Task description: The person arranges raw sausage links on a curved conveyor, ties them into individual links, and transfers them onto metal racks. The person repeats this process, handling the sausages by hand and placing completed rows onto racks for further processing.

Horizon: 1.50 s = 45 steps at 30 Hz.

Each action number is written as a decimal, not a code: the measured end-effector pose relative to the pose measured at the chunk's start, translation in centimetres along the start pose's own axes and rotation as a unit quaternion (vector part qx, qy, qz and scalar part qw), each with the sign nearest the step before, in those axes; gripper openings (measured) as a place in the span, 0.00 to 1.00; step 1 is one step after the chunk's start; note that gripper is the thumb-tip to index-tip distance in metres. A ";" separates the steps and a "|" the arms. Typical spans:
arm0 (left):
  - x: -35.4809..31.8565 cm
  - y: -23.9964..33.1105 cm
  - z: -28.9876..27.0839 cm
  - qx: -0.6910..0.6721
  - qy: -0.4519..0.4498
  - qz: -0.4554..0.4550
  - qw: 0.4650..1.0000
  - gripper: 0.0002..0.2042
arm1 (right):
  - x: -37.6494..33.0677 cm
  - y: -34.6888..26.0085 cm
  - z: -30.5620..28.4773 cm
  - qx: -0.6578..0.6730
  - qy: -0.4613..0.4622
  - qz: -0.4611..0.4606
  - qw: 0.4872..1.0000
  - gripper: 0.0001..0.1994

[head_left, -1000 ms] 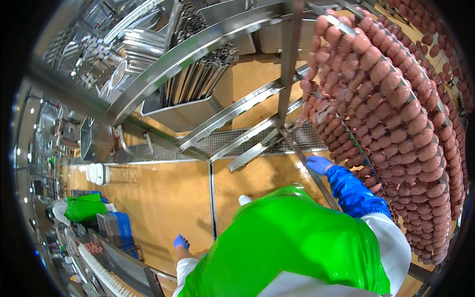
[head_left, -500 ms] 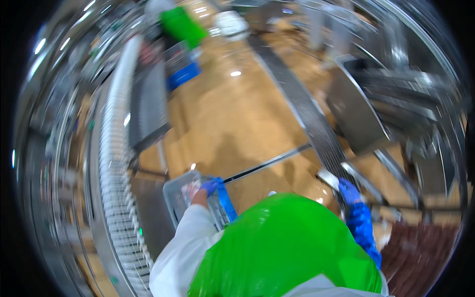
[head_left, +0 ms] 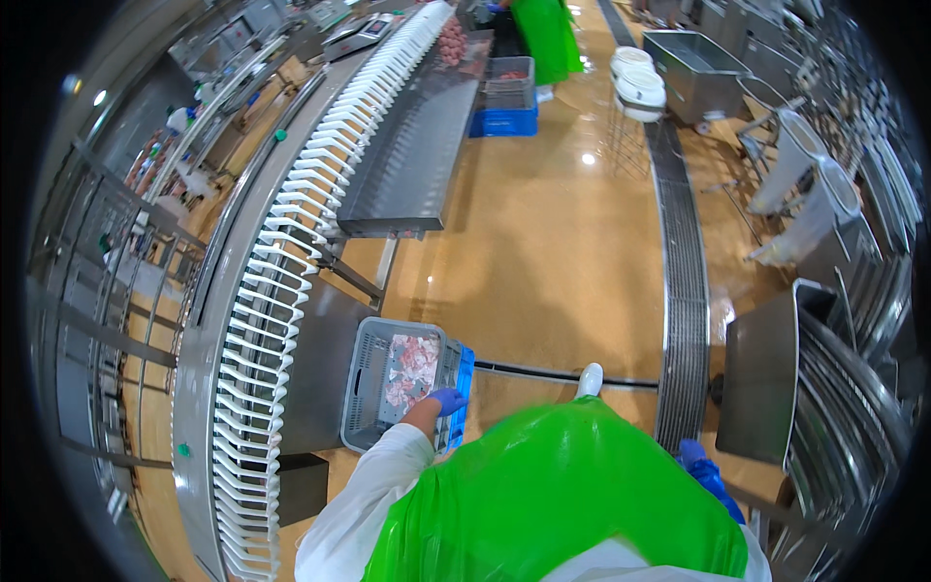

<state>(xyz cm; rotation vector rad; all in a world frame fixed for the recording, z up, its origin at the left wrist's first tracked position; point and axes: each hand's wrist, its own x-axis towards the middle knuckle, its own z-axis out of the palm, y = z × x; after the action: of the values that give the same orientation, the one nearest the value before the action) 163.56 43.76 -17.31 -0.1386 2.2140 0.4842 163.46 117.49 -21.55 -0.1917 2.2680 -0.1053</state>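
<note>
My left hand (head_left: pixel 447 401), in a blue-violet glove, is closed over the right-hand rim of a grey plastic crate (head_left: pixel 365 373). Pale pink and white meat pieces (head_left: pixel 411 364) lie in the crate. A blue crate (head_left: pixel 465 373) shows along its right side, apparently beneath it. My right hand (head_left: pixel 691 453), also gloved in blue, hangs low on the right beside the floor grate (head_left: pixel 682 320); its fingers are too small and partly hidden, so whether it holds anything does not show.
On the left runs a curved conveyor with white hooks (head_left: pixel 262 359). A steel table (head_left: pixel 407 175) stands beyond the crate, with more crates (head_left: pixel 506 116) and a person in a green apron (head_left: pixel 543 39). A steel bin (head_left: pixel 761 373) is at right, white tubs (head_left: pixel 639 87) far off.
The view has turned and steadied, so the conveyor and table sit further right in it. The grey crate has stayed with my left hand. My right hand is lower in view.
</note>
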 end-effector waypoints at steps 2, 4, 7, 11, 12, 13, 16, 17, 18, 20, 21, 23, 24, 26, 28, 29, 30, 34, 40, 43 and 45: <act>0.7 -3.6 0.2 -0.013 0.017 -0.038 0.999 0.27 | 2.9 0.8 -0.2 0.226 -0.022 0.052 0.972 0.14; 0.8 -5.7 -1.7 -0.032 0.048 -0.096 0.994 0.28 | 5.9 2.7 -0.2 0.248 -0.006 0.046 0.968 0.14; 1.1 -3.9 -7.4 -0.123 0.084 -0.156 0.976 0.27 | 11.0 7.9 -4.3 -0.058 0.049 -0.061 0.995 0.15; 0.3 1.6 -15.8 -0.174 0.249 -0.109 0.947 0.23 | 16.7 6.7 -18.0 -0.073 0.012 -0.013 0.997 0.16; 0.3 2.7 -16.4 -0.188 0.270 -0.102 0.939 0.23 | 18.1 5.8 -21.7 -0.101 0.001 -0.011 0.995 0.16; 0.7 3.8 -16.6 -0.202 0.291 -0.088 0.931 0.22 | 20.3 5.4 -24.6 -0.096 0.050 -0.016 0.994 0.16; 4.8 5.9 -16.9 -0.270 0.276 -0.005 0.923 0.21 | 29.9 9.8 -32.7 -0.159 0.220 -0.072 0.960 0.17; 4.6 6.3 -17.2 -0.273 0.244 -0.025 0.930 0.22 | 33.0 6.0 -34.8 0.160 0.213 0.005 0.964 0.18; 4.4 6.3 -17.3 -0.279 0.209 -0.046 0.936 0.23 | 35.9 0.9 -37.4 0.458 0.174 0.083 0.868 0.20; 5.6 5.2 -16.1 -0.258 0.203 -0.093 0.940 0.23 | 39.5 -6.4 -41.4 0.372 0.195 -0.042 0.906 0.19; 6.0 4.9 -16.5 -0.274 0.204 -0.104 0.934 0.23 | 40.9 -10.4 -42.8 0.399 0.168 -0.052 0.900 0.20; 6.4 4.8 -19.6 -0.298 0.207 -0.115 0.925 0.22 | 42.7 -17.1 -44.3 0.386 0.150 -0.095 0.905 0.21; 7.1 4.5 -21.5 -0.299 0.229 -0.093 0.922 0.21 | 43.6 -19.8 -45.1 0.343 0.154 -0.130 0.917 0.21; 8.4 3.7 -24.7 -0.304 0.268 -0.057 0.913 0.20 | 44.8 -24.4 -46.8 0.293 0.074 -0.159 0.940 0.22; 10.8 3.1 -29.2 -0.252 0.312 0.009 0.916 0.18 | 45.6 -27.0 -49.0 0.273 0.029 -0.151 0.950 0.22; 11.3 3.4 -32.9 -0.235 0.333 0.042 0.912 0.17 | 46.0 -27.6 -50.1 0.285 0.028 -0.130 0.949 0.22; 11.8 3.6 -36.4 -0.219 0.354 0.076 0.906 0.16 | 46.7 -27.8 -51.2 0.294 0.027 -0.109 0.949 0.22; 15.4 2.3 -47.6 -0.261 0.441 0.110 0.852 0.13 | 48.0 -25.8 -53.4 0.283 0.117 -0.086 0.948 0.21; 21.5 2.7 -57.5 -0.229 0.507 0.148 0.818 0.12 | 48.9 -20.9 -53.4 0.224 0.171 -0.001 0.960 0.20; 24.6 3.6 -58.8 -0.232 0.480 0.146 0.833 0.12 | 49.5 -19.8 -53.7 0.251 0.113 0.063 0.959 0.20; 26.4 4.6 -60.1 -0.277 0.449 0.152 0.836 0.12 | 50.7 -18.6 -54.0 0.245 0.074 0.064 0.965 0.19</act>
<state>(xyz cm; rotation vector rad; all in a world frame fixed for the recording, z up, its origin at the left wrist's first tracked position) 101.97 26.36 -1.95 -0.3856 2.9445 1.4857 91.83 91.01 -22.10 0.2321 2.3167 -0.6213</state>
